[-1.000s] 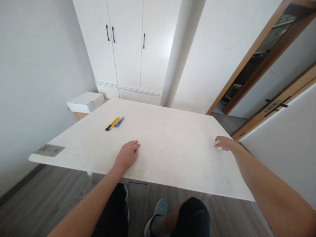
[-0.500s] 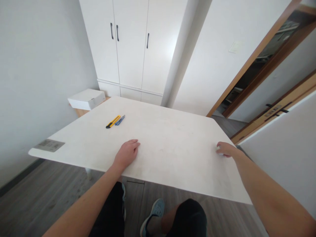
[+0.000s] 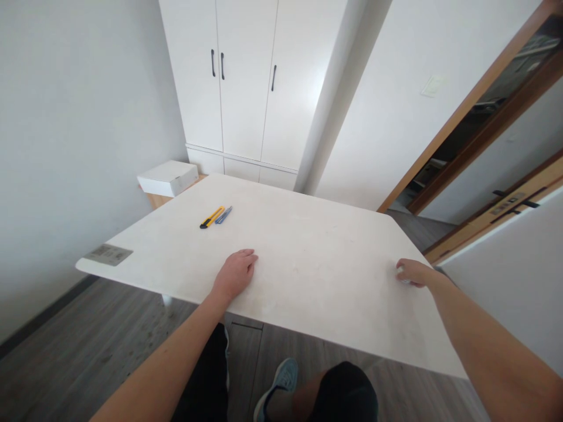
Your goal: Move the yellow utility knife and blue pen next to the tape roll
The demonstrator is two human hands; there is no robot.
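Note:
My left hand (image 3: 235, 275) lies flat and palm down on the white table (image 3: 316, 246), close to its near edge, and holds nothing. My right hand (image 3: 413, 272) rests at the table's right edge with the fingers curled over a small white thing (image 3: 402, 281) that I cannot identify. A yellow and black utility knife (image 3: 212, 217) and a blue pen (image 3: 224, 214) lie side by side on the far left of the table, well beyond my left hand.
A grey label (image 3: 108, 254) is stuck on the table's left corner. A white box (image 3: 168, 177) sits on a low wooden stand behind the table. White cupboards (image 3: 246, 88) stand at the back, and an open wooden door frame (image 3: 479, 117) at the right. My knees and a blue shoe (image 3: 281, 381) are below.
The view has shifted, so the table and everything on it sit further right in frame. My right hand has slid a little nearer along the right edge. My left hand stays flat.

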